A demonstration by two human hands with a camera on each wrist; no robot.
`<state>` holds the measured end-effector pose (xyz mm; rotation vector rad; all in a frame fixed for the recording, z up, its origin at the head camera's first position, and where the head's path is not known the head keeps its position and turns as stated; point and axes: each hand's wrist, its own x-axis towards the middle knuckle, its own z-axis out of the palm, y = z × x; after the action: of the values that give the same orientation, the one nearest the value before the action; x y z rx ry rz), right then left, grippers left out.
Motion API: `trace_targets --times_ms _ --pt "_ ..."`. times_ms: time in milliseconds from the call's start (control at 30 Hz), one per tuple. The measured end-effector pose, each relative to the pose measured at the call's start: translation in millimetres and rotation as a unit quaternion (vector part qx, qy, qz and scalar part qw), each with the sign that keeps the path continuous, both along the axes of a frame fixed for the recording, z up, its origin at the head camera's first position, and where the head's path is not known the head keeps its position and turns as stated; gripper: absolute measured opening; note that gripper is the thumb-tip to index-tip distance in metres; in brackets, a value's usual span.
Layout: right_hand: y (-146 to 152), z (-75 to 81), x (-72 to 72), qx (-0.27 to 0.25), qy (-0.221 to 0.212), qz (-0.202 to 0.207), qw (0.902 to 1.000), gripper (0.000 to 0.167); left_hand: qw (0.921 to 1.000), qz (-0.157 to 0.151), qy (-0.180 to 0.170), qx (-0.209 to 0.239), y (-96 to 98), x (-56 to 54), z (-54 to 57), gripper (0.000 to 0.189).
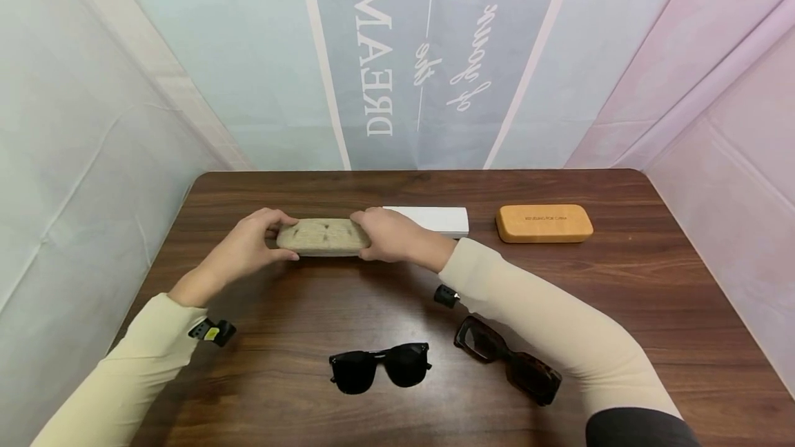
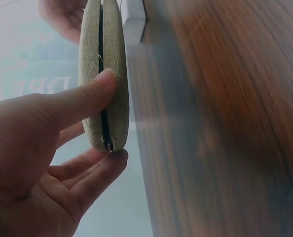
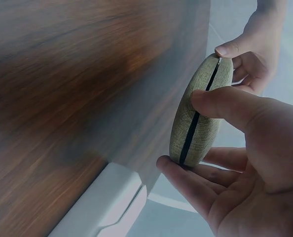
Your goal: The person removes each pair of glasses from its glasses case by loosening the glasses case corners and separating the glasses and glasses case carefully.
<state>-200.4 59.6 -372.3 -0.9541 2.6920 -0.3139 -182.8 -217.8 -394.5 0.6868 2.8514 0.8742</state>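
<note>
A beige-green, cloth-covered glasses case lies lengthwise between both hands near the back left of the table. My left hand holds its left end. In the left wrist view the thumb presses across the dark seam of the case, with the other fingers at its end. The right end is gripped by my right hand. Its thumb lies over the seam in the right wrist view, and the fingers support the other side. A narrow gap runs along the seam; the inside cannot be seen.
Behind the right hand lies a white case, partly covered. An orange-tan glasses case sits farther right. Black sunglasses and tortoiseshell sunglasses rest nearer the front of the wooden table. Cloth backdrops border the table.
</note>
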Motion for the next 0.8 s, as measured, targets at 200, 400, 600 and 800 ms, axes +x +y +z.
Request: trace_targets --times_ms 200,400,600,800 --pt "9.1 1.1 4.0 -0.006 -0.007 -0.001 1.0000 0.065 1.0000 -0.005 -0.002 -0.002 9.1 2.1 1.5 0.054" --pt "17.9 2.9 7.6 -0.009 -0.018 -0.004 0.9998 0.067 1.0000 -0.006 -0.004 -0.001 17.0 4.4 2.3 0.055" --pt "26.8 4.7 10.7 -0.008 -0.020 -0.012 0.9997 0.068 0.9999 -0.011 -0.005 -0.001 26.2 5.8 0.9 0.055" --pt "40.2 2.8 12.8 -0.009 -0.020 -0.011 0.9997 0.068 0.9998 -0.017 0.001 -0.008 38.9 6.5 -2.4 0.054"
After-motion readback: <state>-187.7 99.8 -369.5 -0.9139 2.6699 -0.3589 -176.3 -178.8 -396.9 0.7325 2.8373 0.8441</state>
